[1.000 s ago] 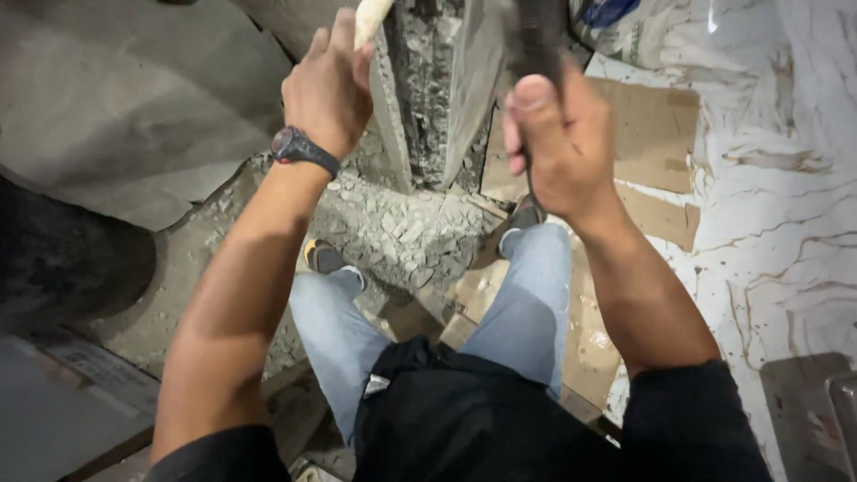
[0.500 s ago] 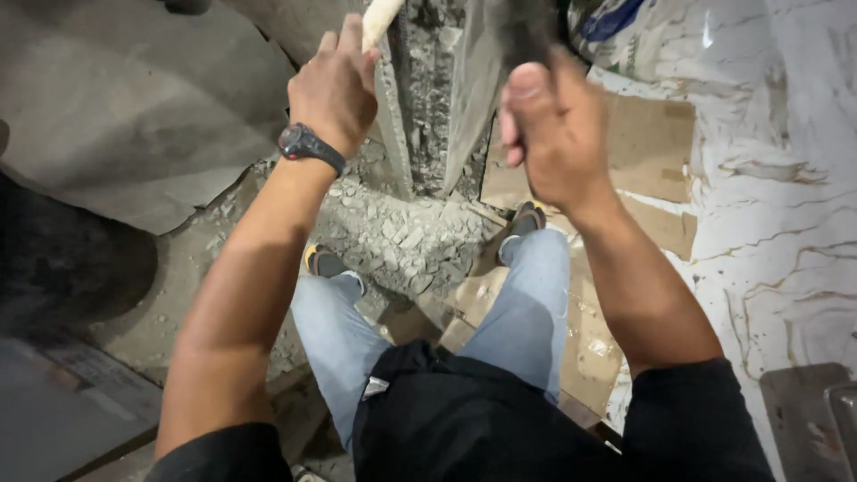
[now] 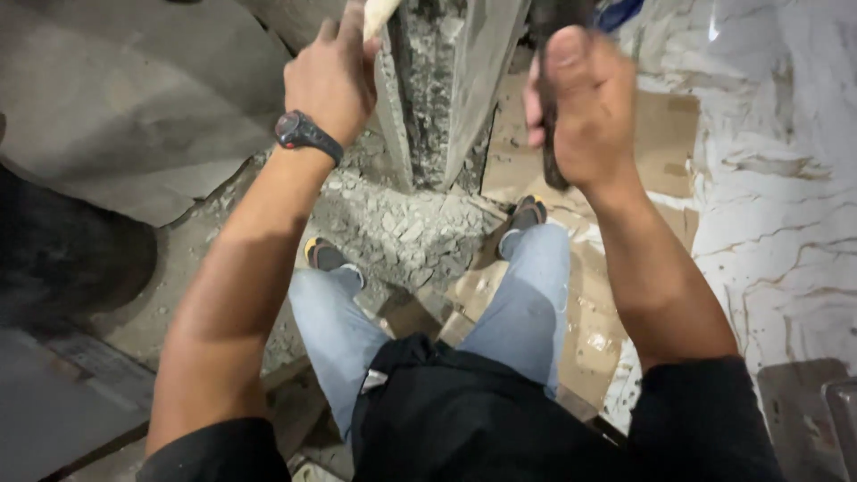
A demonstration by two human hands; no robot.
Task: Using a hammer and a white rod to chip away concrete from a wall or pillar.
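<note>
My left hand [image 3: 332, 78], with a dark watch on its wrist, is closed around a pale rod-like tool [image 3: 377, 16] whose end rests against the edge of a rough concrete wall slab [image 3: 428, 89]. My right hand [image 3: 585, 103] grips a dark handle [image 3: 551, 134] that runs up out of the top of the view; its head is hidden. Both hands are raised in front of the broken wall edge. Below them are my legs in blue jeans and dark sandals.
Grey concrete rubble [image 3: 402, 228] lies at the foot of the slab between my feet. Flattened cardboard [image 3: 665, 143] covers the floor on the right, beside white marbled tiles [image 3: 786, 205]. A grey curved slab [image 3: 116, 107] lies on the left.
My right hand with the dark handle has come up and closer to the camera. My left hand has shifted slightly along the wall edge with the pale tool.
</note>
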